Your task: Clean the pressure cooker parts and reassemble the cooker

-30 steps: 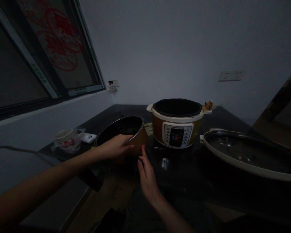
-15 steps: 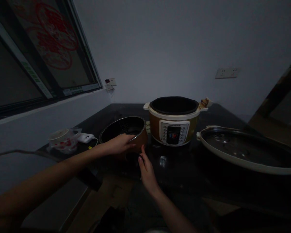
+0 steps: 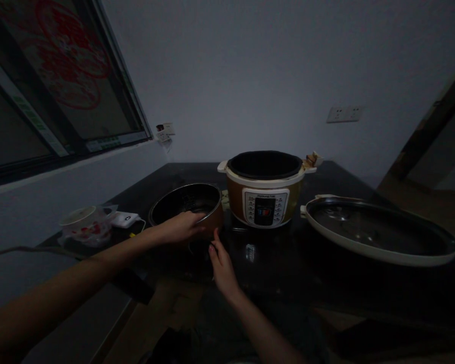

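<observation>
A round metal inner pot [image 3: 185,202] with a copper-coloured outside stands on the dark table [image 3: 284,258], just left of an electric cooker [image 3: 264,189] whose top is uncovered. My left hand [image 3: 182,227] grips the pot's near rim, fingers curled over the edge. My right hand [image 3: 220,263] rests beside the pot's lower right side with its fingers together, their tips touching the pot near its base. What those fingers hold, if anything, is too dark to make out.
A large oval lid [image 3: 379,230] lies on the table to the right of the cooker. At the left edge sit a plastic-wrapped bowl [image 3: 81,222] and a small white device [image 3: 125,220]. A window [image 3: 53,91] fills the left wall.
The view has drifted, so everything sits slightly further left. My right hand has moved a little lower against the pot's base. My left hand keeps its hold on the rim.
</observation>
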A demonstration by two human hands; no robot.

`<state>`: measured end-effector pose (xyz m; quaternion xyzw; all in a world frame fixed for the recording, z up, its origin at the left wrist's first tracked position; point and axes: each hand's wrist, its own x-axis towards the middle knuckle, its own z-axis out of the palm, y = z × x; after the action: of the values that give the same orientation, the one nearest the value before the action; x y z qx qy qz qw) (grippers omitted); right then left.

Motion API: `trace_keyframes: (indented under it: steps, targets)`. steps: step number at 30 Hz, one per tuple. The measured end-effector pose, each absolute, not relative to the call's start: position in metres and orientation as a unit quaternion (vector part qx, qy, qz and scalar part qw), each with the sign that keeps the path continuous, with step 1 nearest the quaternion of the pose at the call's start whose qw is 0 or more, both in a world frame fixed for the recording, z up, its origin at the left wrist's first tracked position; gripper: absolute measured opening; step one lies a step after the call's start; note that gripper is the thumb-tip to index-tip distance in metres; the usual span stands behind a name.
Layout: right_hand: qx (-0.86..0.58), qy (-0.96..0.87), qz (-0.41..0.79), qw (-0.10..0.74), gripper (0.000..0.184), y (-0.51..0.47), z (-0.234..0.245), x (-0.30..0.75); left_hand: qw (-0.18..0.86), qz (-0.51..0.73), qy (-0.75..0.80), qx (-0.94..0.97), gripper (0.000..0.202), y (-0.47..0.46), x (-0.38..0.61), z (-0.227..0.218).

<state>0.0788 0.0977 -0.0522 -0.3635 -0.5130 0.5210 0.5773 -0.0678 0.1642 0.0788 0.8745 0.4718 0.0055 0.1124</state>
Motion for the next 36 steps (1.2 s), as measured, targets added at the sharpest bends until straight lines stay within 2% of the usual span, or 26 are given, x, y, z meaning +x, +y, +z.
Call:
trace_keyframes:
  steps: [6,12,18,21,23,25,28,30,31,33,36]
  targets:
    - [-0.364,-0.485,0.539,0.585,0.041,0.103,-0.059,0.076,0.104,-0.027,0.484,0.869,0.036,0.166,-0.067,0.076]
    - [-0.365,-0.448,0.553,0.600,0.058,0.107,-0.056,0.081,0.093,-0.043,0.496,0.862,0.040,0.166,-0.068,0.077]
    - [-0.384,-0.379,0.585,0.605,0.049,0.109,-0.058,0.100,0.093,-0.039,0.490,0.866,0.042,0.167,-0.068,0.076]
    - [-0.415,-0.314,0.596,0.612,0.052,0.107,-0.059,0.111,0.069,-0.017,0.515,0.854,0.058,0.164,-0.067,0.080]
    - [-0.415,-0.278,0.606,0.619,0.054,0.104,-0.056,0.118,0.055,0.036,0.505,0.861,0.077,0.159,-0.067,0.087]
    - [-0.409,-0.250,0.614,0.628,0.051,0.100,-0.048,0.125,0.018,0.133,0.480,0.867,0.083,0.148,-0.065,0.094]
    - [-0.378,-0.209,0.639,0.636,0.044,0.090,-0.029,0.136,-0.011,0.323,0.452,0.831,0.057,0.120,-0.050,0.090]
    - [-0.353,-0.173,0.666,0.634,0.041,0.081,-0.015,0.144,0.064,0.443,0.455,0.770,0.044,0.096,-0.030,0.074]
    - [-0.347,-0.159,0.676,0.630,0.040,0.077,-0.009,0.148,0.132,0.488,0.451,0.735,0.046,0.085,-0.018,0.062]
    - [-0.352,-0.170,0.679,0.621,0.042,0.069,0.001,0.156,0.325,0.519,0.447,0.653,0.061,0.066,0.008,0.037]
    - [-0.357,-0.285,0.655,0.602,0.043,0.062,0.006,0.170,0.544,0.506,0.506,0.438,0.060,0.051,0.042,0.001]
